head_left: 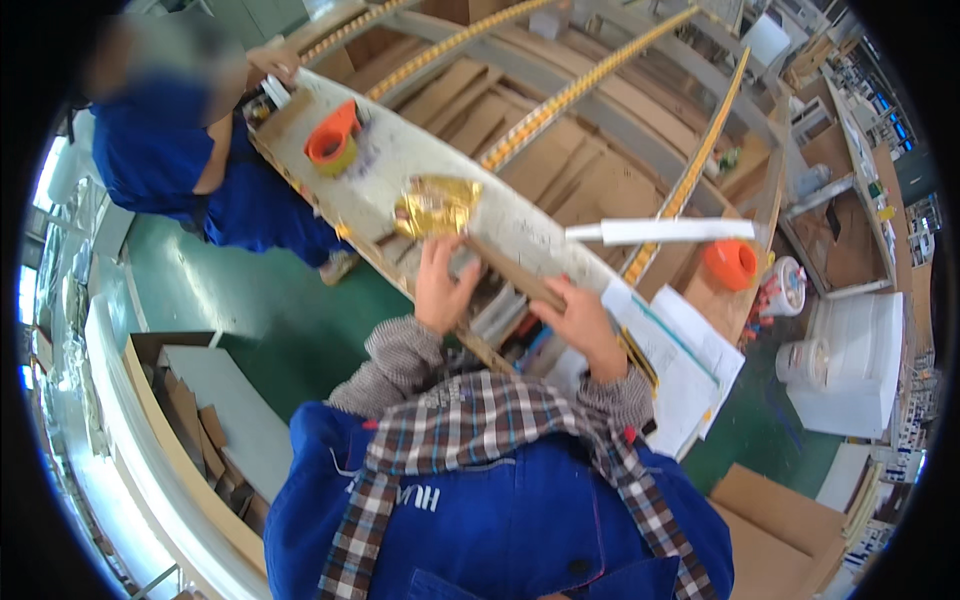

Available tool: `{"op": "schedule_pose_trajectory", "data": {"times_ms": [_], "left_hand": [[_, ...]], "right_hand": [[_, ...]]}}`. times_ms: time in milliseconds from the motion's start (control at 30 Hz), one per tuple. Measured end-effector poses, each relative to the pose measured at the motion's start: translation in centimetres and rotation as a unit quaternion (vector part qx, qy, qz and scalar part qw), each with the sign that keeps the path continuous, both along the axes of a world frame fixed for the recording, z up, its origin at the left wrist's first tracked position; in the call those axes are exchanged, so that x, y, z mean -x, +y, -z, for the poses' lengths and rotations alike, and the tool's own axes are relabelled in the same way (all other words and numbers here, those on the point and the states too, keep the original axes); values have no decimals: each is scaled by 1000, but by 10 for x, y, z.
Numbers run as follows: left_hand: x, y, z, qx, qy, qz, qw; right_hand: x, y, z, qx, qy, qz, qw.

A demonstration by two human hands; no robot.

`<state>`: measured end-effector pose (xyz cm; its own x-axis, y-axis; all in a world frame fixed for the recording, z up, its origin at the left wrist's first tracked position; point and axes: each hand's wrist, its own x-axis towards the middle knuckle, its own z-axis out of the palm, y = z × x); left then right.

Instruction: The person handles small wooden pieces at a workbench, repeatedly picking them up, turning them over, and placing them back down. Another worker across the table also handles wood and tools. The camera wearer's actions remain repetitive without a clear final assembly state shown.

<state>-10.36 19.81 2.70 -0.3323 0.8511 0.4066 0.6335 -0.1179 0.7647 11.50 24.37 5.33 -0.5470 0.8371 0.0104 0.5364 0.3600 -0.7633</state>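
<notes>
My left hand [445, 287] is at the near edge of the pale worktop [385, 130], its fingers apart and curved beside a crumpled gold foil packet [440, 205]. Its fingertips are close to the foil; whether they touch it I cannot tell. A narrow flat brown strip [515, 272], which looks like cardboard, runs between my hands. The right end of that strip is pinched by my right hand [583, 322]. Below the strip, an open compartment holds several pale and clear items [492, 312] that are hard to make out.
An orange tape dispenser [333, 142] stands at the far left of the worktop, near a co-worker in blue [165, 160]. Yellow roller rails [575, 98] cross beyond. To the right are a white strip [670, 232], another orange dispenser [730, 264], papers [672, 355] and a white bucket [790, 285].
</notes>
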Motion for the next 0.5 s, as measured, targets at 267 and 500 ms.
{"op": "schedule_pose_trajectory", "data": {"times_ms": [267,500], "left_hand": [[-7,-6,-13,-53,186,136,972],[-16,-11,-19,-20,193,129,972]], "right_hand": [[4,3,-2,35,9,4,999],[9,-3,-14,29,34,-2,999]]}}
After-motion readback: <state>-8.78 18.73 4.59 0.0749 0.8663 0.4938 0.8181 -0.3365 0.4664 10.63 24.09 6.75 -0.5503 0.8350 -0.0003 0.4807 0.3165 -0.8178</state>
